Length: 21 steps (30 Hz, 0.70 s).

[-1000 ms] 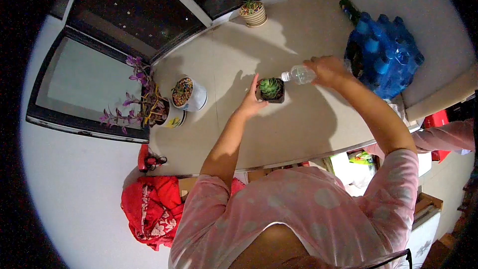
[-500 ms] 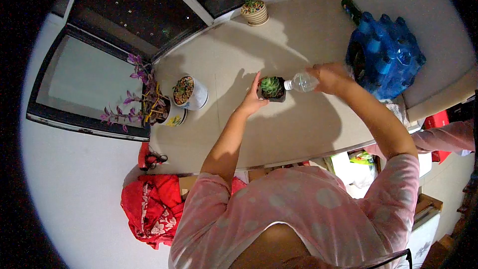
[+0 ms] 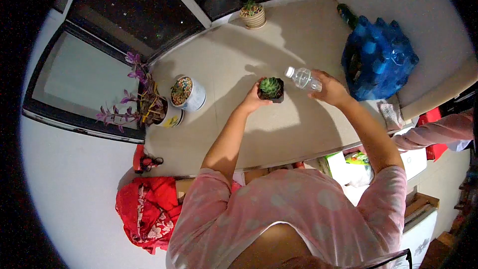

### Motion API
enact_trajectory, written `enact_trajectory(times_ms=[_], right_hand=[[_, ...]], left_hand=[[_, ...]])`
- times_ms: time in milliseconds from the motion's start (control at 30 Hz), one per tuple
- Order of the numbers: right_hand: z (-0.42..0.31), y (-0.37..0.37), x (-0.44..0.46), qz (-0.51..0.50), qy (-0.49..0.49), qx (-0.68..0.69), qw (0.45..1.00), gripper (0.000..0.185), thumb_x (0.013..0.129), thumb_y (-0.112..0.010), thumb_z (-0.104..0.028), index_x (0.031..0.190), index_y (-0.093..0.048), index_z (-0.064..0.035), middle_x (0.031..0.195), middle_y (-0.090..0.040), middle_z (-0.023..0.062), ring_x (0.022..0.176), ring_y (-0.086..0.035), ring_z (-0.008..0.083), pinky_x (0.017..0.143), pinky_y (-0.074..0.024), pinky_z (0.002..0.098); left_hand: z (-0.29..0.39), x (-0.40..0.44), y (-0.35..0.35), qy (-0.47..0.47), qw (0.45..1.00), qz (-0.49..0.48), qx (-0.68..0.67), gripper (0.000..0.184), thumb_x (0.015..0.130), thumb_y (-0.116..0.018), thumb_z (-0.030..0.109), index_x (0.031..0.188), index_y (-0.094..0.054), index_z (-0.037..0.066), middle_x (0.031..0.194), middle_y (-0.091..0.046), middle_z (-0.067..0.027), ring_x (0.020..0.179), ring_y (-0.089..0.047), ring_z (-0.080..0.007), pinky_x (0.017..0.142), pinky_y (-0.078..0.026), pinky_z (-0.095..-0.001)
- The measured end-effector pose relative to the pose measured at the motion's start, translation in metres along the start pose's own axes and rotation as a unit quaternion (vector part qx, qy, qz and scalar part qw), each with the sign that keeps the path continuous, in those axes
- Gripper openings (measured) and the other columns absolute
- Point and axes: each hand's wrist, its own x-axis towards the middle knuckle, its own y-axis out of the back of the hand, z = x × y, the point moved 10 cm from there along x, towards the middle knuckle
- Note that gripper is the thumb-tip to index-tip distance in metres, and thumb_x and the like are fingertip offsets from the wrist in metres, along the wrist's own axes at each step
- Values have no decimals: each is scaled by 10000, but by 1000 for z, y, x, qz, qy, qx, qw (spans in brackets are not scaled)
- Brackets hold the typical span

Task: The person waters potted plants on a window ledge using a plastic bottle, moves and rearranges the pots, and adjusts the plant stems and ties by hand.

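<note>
My left hand (image 3: 254, 100) is closed around the side of a small black square pot (image 3: 279, 97). A green rosette succulent (image 3: 270, 86) grows in it. To the right, my right hand (image 3: 330, 88) grips the base end of a small clear plastic bottle (image 3: 304, 78). The bottle is tilted, its white cap end pointing up and left, just beyond the pot's upper right corner and apart from it. Any liquid inside cannot be made out.
On the tiled ledge stand a white pot with pebbles (image 3: 189, 93), a purple-leaved plant (image 3: 149, 104) and a striped pot (image 3: 253, 19) by the window. Blue-wrapped bottles (image 3: 381, 60) stand at right. A red hairdryer (image 3: 139, 158) and red cloth (image 3: 149, 211) lie lower left.
The bottle's cap end has swung up and away from the pot's right edge. My left fingers, stretched beside the pot before, now wrap around it. The view has shifted slightly.
</note>
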Motion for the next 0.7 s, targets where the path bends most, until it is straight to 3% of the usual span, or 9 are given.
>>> enact_trajectory(times_ms=[33, 133, 233, 333, 500, 633, 700], right_hand=[[-1, 5, 0, 34, 20, 41, 998, 719, 663, -773, -269, 1260, -415, -90, 1139, -563, 159, 1033, -549, 364, 882, -437, 368], [22, 11, -9, 72, -124, 125, 982, 742, 677, -778, -254, 1274, -373, -81, 1149, -547, 174, 1052, -542, 341, 874, -432, 344], [38, 18, -18, 139, -219, 64, 964, 756, 676, -788, -230, 1268, -351, -60, 1141, -542, 177, 1065, -530, 313, 876, -423, 350], [78, 10, -15, 231, -191, 113, 947, 786, 653, -808, -237, 1262, -355, -35, 1208, -491, 193, 1088, -512, 339, 880, -440, 389], [87, 12, -17, 313, -157, 175, 920, 811, 646, -813, -201, 1268, -329, -11, 1254, -432, 204, 1105, -485, 349, 909, -425, 397], [59, 27, -24, 394, -130, 165, 895, 652, 676, -772, -168, 1193, -403, -21, 1110, -528, 155, 1025, -512, 269, 896, -395, 346], [68, 20, -25, 383, -152, 125, 903, 665, 683, -771, -181, 1205, -396, -10, 1121, -524, 159, 1048, -504, 270, 911, -389, 349]], left_hand=[[-1, 0, 1, 14, 1000, 4, 24, 1001, 593, -740, -88, 1407, -200, 128, 1338, -393, -61, 1215, -407, -200, 1015, -350, -319], [9, -6, 4, 10, 999, 52, 7, 961, 570, -748, -97, 1372, -260, 108, 1297, -428, -49, 1188, -431, -196, 997, -376, -321], [-1, 0, 8, -16, 995, 54, -79, 958, 557, -748, -110, 1361, -272, 103, 1285, -434, -54, 1185, -432, -200, 983, -396, -336], [3, -2, 22, -49, 983, 93, -149, 944, 549, -745, -123, 1341, -282, 100, 1263, -445, -57, 1179, -433, -201, 979, -403, -347], [11, -4, 46, -74, 979, 156, -109, 942, 548, -751, -106, 1331, -268, 94, 1253, -442, -65, 1172, -432, -198, 977, -405, -346], [26, -16, 47, -83, 971, 157, -159, 937, 536, -766, -85, 1317, -273, 71, 1240, -441, -75, 1161, -444, -202, 969, -412, -348], [8, -10, 52, -84, 971, 161, -154, 933, 531, -769, -82, 1310, -278, 62, 1230, -445, -76, 1152, -453, -206, 964, -418, -351]])
